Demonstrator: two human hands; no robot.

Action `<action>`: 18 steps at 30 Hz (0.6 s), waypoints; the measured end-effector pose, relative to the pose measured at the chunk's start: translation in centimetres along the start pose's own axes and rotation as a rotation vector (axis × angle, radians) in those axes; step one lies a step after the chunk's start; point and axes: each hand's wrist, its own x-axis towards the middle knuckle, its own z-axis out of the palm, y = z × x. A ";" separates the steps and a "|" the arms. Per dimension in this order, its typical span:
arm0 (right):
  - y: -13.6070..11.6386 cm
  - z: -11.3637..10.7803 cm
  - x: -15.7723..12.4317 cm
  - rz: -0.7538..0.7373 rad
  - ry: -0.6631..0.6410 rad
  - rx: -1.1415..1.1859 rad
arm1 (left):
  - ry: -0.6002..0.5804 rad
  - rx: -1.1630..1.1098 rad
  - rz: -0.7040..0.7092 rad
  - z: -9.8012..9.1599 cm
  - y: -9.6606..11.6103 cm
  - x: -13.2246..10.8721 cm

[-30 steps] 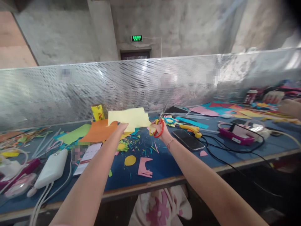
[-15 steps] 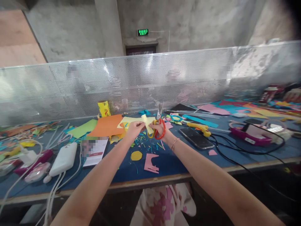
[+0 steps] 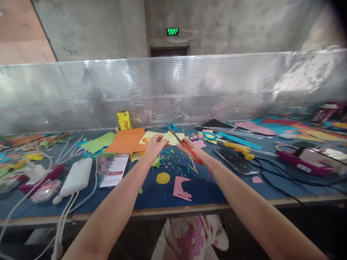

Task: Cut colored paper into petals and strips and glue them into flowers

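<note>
My left hand is closed, its fingertips pinching a pale yellow piece of paper above the table. My right hand is wrapped round red-handled scissors. Their blades point up and to the left, close to the yellow paper. From this angle I cannot tell whether the blades touch it. Beneath both hands lie small green and blue paper scraps. Nearer to me are a yellow paper disc and a pink cut-out paper piece.
An orange sheet, a white power bank and a phone with a lit screen lie left. On the right are a dark phone, a yellow glue gun and black cables. A perforated metal screen stands behind the table.
The scissors have turned from pointing upward to pointing up-left, with the blades now by the paper. The yellow paper has tilted from nearly upright to flatter. The view has shifted slightly.
</note>
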 end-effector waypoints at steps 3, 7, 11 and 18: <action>0.6 -1.0 0.2 0.009 -0.060 -0.162 | -0.003 0.026 -0.013 0.0 0.4 -0.1; 1.4 -1.4 0.4 -0.009 -0.091 -0.197 | 0.000 0.051 -0.027 -0.2 0.5 -0.2; 1.4 -1.4 0.3 -0.025 -0.126 -0.149 | -0.014 0.090 -0.006 -0.3 0.2 -0.2; 0.4 -1.3 -0.3 -0.004 -0.147 -0.119 | -0.003 0.143 -0.015 -0.2 0.5 -0.5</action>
